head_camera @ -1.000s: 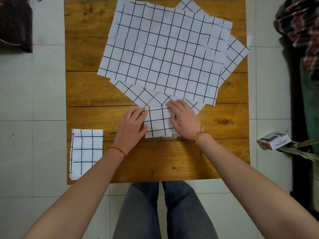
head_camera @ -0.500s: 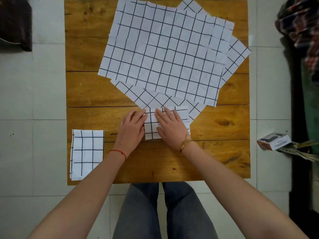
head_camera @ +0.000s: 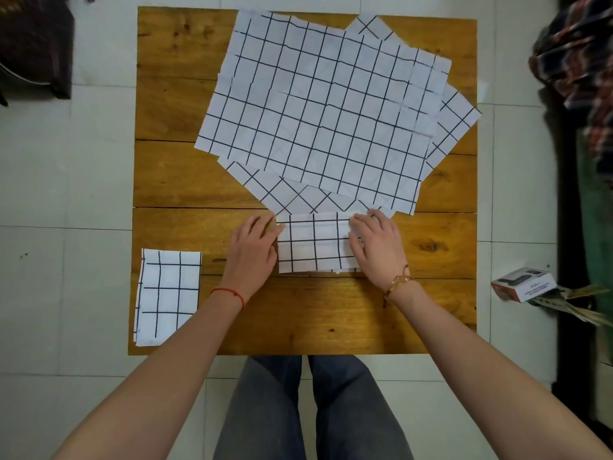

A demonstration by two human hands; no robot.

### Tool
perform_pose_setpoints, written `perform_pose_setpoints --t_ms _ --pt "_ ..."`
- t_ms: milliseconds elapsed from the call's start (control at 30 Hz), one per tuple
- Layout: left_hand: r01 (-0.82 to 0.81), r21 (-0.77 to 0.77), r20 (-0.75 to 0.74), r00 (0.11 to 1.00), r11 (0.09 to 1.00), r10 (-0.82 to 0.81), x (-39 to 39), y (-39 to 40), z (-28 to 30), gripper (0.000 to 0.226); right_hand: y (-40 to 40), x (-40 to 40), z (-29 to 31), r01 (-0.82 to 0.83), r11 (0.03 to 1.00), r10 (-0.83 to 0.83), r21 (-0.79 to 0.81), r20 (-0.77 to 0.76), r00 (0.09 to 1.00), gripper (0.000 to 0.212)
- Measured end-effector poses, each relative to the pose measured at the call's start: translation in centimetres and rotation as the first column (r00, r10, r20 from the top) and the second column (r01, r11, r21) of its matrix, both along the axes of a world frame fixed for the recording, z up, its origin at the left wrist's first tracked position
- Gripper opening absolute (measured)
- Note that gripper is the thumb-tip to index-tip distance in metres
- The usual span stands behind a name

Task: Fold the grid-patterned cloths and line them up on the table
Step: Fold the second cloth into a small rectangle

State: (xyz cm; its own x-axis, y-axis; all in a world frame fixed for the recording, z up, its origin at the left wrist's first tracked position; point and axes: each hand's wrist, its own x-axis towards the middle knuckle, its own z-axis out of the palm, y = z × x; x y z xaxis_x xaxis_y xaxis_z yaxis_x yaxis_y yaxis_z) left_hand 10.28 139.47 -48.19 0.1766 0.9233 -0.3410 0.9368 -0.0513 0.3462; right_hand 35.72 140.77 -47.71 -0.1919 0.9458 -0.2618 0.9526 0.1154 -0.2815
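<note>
- Since a moment ago: right hand (head_camera: 376,249) slid off the middle of the half-folded cloth (head_camera: 315,247) to its right end; left hand (head_camera: 253,249) unmoved at the left end.
- Far left of the half-folded cloth, at the table (head_camera: 331,313) corner: one finished cloth (head_camera: 167,295), folded small and squared.
- Just left of it: left hand flat, fingers relaxed, pressing the edge, gripping nothing.
- Just right of it: right hand likewise flat on the end, fingers straight, nothing grasped.
- Beyond it, spreading right: unfolded pile (head_camera: 325,117), several sheets fanned out.
- Judged progress: one done, a second partway and probably needing one more fold, then lining up beside the first; most left.
</note>
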Motion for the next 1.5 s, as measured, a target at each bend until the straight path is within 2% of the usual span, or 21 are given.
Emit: perform_pose_setpoints --t_ms 133,200,267,367,467,600,733,833,933,1033,1133,1200,1267,1300,1333,1367,1433,1500 --pt "-0.219 0.012 0.079 0.973 0.976 0.217 1.3 -1.4 0.8 0.039 2.4 -1.0 0.4 0.033 0.996 -0.026 0.080 -0.077 0.997 0.024" --pt "-0.379 -0.003 0.101 0.921 0.925 0.377 2.1 -2.3 1.1 0.031 3.5 -1.7 0.5 0.004 0.998 0.001 0.056 -0.085 0.996 0.022" --pt "-0.506 -0.062 0.083 0.856 0.860 0.510 2.8 -3.1 1.1 0.032 4.4 -2.4 0.4 -0.041 0.999 0.042 0.014 -0.103 0.994 0.020" --pt "-0.615 -0.141 0.037 0.779 0.775 0.625 3.8 -4.0 0.8 0.037 5.1 -3.3 0.2 -0.113 0.993 0.110 -0.033 -0.085 0.990 0.020" --pt "-0.659 -0.158 0.026 0.741 0.735 0.670 4.5 -4.2 0.7 0.036 5.3 -4.2 0.0 -0.151 0.987 0.150 -0.045 -0.038 0.988 0.018" --pt "-0.667 -0.155 0.040 0.733 0.729 0.679 4.9 -4.0 0.6 0.031 5.3 -4.6 -0.3 -0.177 0.983 0.179 -0.052 0.048 0.983 0.021" --pt "-0.680 -0.142 0.044 0.722 0.719 0.691 4.8 -3.8 0.3 0.023 5.3 -4.3 -0.7 -0.177 0.980 0.183 -0.094 0.058 0.981 0.018" --pt "-0.681 -0.145 0.070 0.716 0.717 0.694 4.7 -3.8 0.2 0.018 5.0 -3.9 -0.7 -0.127 0.981 0.120 -0.149 -0.052 0.991 0.012" --pt "-0.677 -0.163 0.131 0.706 0.717 0.696 4.4 -4.0 0.3 0.013 4.4 -3.4 0.0 -0.012 0.964 -0.054 -0.267 -0.239 0.969 0.006" --pt "-0.704 -0.222 0.255 0.626 0.675 0.737 3.5 -4.0 1.0 0.012 3.7 -3.5 1.3 0.094 0.929 -0.233 -0.359 -0.367 0.901 0.005" --pt "-0.750 -0.324 0.346 0.473 0.577 0.810 1.8 -4.0 2.1 0.016 2.6 -4.4 2.5 0.198 0.857 -0.428 -0.476 -0.443 0.787 0.006" --pt "-0.764 -0.479 0.387 0.258 0.432 0.885 0.3 -4.0 2.7 0.026 1.7 -5.5 3.2 0.252 0.795 -0.544 -0.551 -0.466 0.698 0.009" --pt "-0.675 -0.683 0.419 -0.050 0.278 0.907 -1.2 -4.2 3.1 0.039 0.6 -7.0 3.9 0.310 0.716 -0.663 -0.626 -0.471 0.581 0.011" --pt "-0.616 -0.748 0.421 -0.153 0.247 0.894 -1.9 -4.5 3.2 0.042 0.1 -8.0 4.1 0.342 0.676 -0.715 -0.653 -0.466 0.521 0.011" --pt "-0.564 -0.789 0.415 -0.197 0.244 0.888 -2.5 -4.8 3.3 0.043 -0.5 -8.9 4.3 0.373 0.643 -0.754 -0.669 -0.463 0.466 0.011" --pt "-0.523 -0.813 0.403 -0.190 0.255 0.895 -3.0 -5.2 3.5 0.041 -1.1 -9.9 4.5 0.401 0.617 -0.781 -0.677 -0.462 0.421 0.010" --pt "-0.482 -0.829 0.375 -0.104 0.283 0.921 -3.7 -6.2 3.5 0.033 -2.3 -11.9 4.5 0.438 0.577 -0.816 -0.690 -0.457 0.355 0.010" --pt "-0.512 -0.804 0.365 -0.024 0.303 0.931 -4.7 -7.3 3.1 0.029 -3.7 -13.7 4.0 0.463 0.529 -0.849 -0.712 -0.445 0.285 0.011"
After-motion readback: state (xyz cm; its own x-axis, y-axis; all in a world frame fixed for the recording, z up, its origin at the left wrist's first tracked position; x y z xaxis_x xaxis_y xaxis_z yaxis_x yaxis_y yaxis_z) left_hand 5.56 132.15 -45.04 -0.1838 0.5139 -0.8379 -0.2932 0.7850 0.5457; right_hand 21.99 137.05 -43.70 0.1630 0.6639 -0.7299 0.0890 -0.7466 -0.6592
